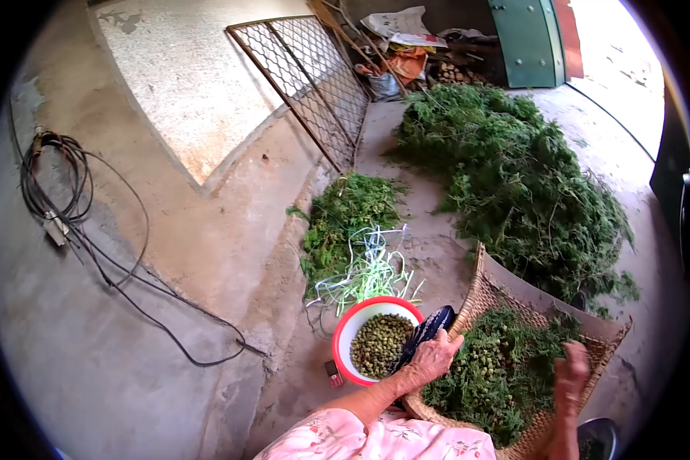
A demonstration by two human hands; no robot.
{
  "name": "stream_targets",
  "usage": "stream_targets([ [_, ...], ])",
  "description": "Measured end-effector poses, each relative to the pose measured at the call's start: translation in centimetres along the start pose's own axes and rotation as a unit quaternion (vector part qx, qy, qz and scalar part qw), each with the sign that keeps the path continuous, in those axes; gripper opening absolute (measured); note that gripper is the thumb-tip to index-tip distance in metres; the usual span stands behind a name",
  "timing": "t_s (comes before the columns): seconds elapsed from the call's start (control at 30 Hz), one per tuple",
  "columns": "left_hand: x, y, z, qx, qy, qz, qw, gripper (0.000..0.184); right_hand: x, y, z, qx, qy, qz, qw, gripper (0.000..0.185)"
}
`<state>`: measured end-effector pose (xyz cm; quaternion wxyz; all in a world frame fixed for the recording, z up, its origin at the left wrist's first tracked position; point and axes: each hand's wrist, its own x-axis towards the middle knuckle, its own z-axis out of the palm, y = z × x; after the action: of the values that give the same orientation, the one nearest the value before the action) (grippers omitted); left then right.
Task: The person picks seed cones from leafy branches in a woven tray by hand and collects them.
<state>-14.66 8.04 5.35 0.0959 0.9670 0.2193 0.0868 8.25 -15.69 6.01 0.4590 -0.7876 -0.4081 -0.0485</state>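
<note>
My left hand [435, 354] is closed on the left rim of a woven winnowing basket [498, 287]. Inside the basket lie green leafy sprigs [529, 337] mixed with small round yellow-green seed cones [479, 372]. My right hand [573, 369] is over the basket's right side, close to the sprigs; its fingers are smeared by motion, so what they hold cannot be made out. Just left of the basket stands a red-rimmed white bowl [345, 335], part filled with similar cones [381, 345]. A dark blue patterned shoe [437, 318] shows between bowl and basket.
A large heap of cut green branches [514, 169] spreads beyond the basket. A smaller heap [353, 211] and pale plastic strips [368, 276] lie behind the bowl. A small red phone [333, 373] is beside it. A metal basin [598, 437] stands lower right; coiled cable [61, 180] hangs left.
</note>
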Motion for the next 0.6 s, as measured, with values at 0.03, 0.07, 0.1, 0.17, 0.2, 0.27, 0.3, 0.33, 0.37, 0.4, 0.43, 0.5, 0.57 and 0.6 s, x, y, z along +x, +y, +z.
stream_targets([
  [0.03, 0.1, 0.1, 0.0, 0.002, 0.004, -0.002, 1.000, 0.048, -0.1, -1.6, 3.0, -0.037, -0.063, -0.023, 0.997, 0.046],
  [0.07, 0.3, 0.1, 0.2, 0.000, 0.002, -0.003, 1.000, 0.051, -1.1, -2.0, 6.8, 0.100, -0.111, 0.083, 0.985, 0.054],
  [0.1, 0.5, 0.6, -0.9, 0.001, -0.016, -0.011, 1.000, 0.056, -1.1, -4.4, 7.4, -0.054, -0.180, -0.070, 0.980, 0.058],
  [0.17, 0.6, 0.4, -0.5, 0.000, -0.003, -0.010, 1.000, 0.058, -2.8, -4.9, 11.2, -0.064, -0.227, -0.111, 0.966, 0.057],
  [0.2, 0.7, 0.5, -0.9, 0.012, -0.016, -0.012, 1.000, 0.060, -3.3, -4.6, 12.8, -0.070, -0.223, -0.128, 0.964, 0.055],
  [0.27, 0.8, 0.6, -1.0, 0.027, -0.001, -0.008, 1.000, 0.058, -3.7, -4.1, 13.4, -0.081, -0.225, -0.139, 0.961, 0.054],
  [0.3, 0.7, 0.6, -1.2, 0.037, 0.003, -0.003, 0.999, 0.056, -3.3, -3.9, 13.3, -0.094, -0.233, -0.142, 0.958, 0.053],
  [0.33, 0.7, 0.4, -0.9, 0.046, 0.033, 0.010, 0.998, 0.051, -3.3, -3.8, 13.1, -0.106, -0.243, -0.143, 0.954, 0.052],
  [0.37, 0.8, 0.2, -0.7, 0.047, 0.060, 0.028, 0.997, 0.048, -3.2, -3.1, 12.7, -0.115, -0.247, -0.138, 0.952, 0.051],
  [0.4, 0.9, 0.2, -0.9, 0.055, 0.053, 0.029, 0.997, 0.046, -2.8, -2.6, 12.0, -0.133, -0.252, -0.137, 0.949, 0.050],
  [0.43, 1.2, 0.5, -1.4, 0.063, 0.049, 0.030, 0.996, 0.045, -2.6, -1.9, 11.3, -0.151, -0.257, -0.139, 0.944, 0.048],
  [0.5, 2.2, 1.3, -2.3, 0.079, 0.081, 0.020, 0.993, 0.035, -2.1, 0.0, 10.5, -0.202, -0.258, -0.117, 0.938, 0.044],
  [0.57, 3.2, 1.6, -2.1, 0.062, 0.136, 0.083, 0.985, 0.043, -1.8, 1.5, 9.8, -0.222, -0.241, -0.098, 0.940, 0.042],
  [0.6, 3.7, 2.5, -2.1, 0.032, 0.116, 0.092, 0.988, 0.043, -1.9, 2.7, 9.6, -0.248, -0.225, -0.114, 0.935, 0.041],
])
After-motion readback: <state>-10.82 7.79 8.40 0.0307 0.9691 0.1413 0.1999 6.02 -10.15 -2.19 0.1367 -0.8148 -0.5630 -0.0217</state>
